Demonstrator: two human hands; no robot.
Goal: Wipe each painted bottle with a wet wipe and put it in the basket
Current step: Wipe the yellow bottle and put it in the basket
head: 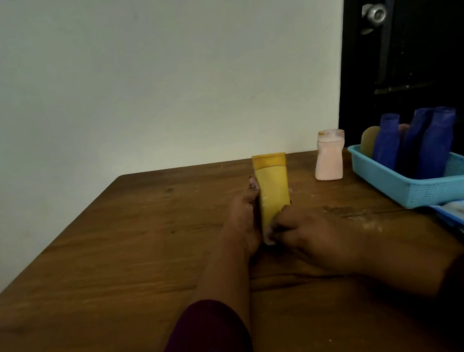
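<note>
Yellow bottle (273,187), seemingly gripped by left hand (244,220) and right hand (318,235), mid-tabletop (115,258).

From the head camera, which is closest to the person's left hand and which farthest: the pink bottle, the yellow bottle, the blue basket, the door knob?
1. yellow bottle: held in the left hand.
2. pink bottle: standing to the right, farther back.
3. blue basket: farther right again.
4. door knob: high on the dark door, well behind everything.

Left hand (244,220) and right hand (319,238) both clasp the yellow bottle (273,190).
</note>
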